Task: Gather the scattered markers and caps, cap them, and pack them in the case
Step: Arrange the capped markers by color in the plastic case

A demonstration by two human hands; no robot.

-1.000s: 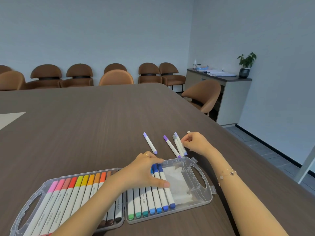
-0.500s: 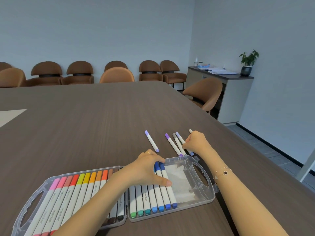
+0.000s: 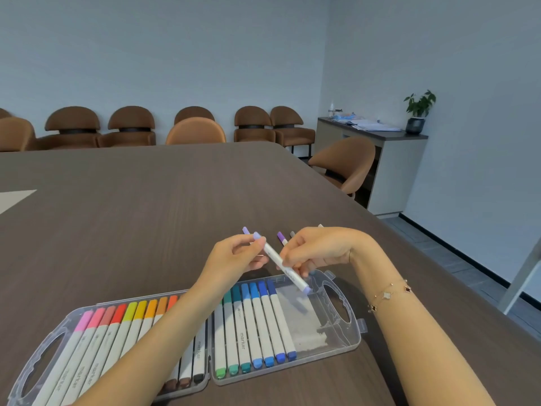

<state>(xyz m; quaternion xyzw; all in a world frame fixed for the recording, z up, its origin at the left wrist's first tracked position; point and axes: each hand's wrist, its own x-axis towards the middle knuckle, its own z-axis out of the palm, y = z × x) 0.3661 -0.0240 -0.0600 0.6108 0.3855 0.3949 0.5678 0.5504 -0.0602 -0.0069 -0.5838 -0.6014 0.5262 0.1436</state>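
Fingers (image 3: 261,242) of both hands pinch a lavender marker (image 3: 281,263) above the case (image 3: 342,345), so packing is underway; next, I'd guess, it goes beside the blue markers (image 3: 272,320).

case (image 3: 345,344) rt slot free, loose markers (image 3: 281,238) behind

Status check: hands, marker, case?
Left hand and right hand both grip lavender marker above open case. Both ends capped. Free slot beside blue markers. Nothing blocking.
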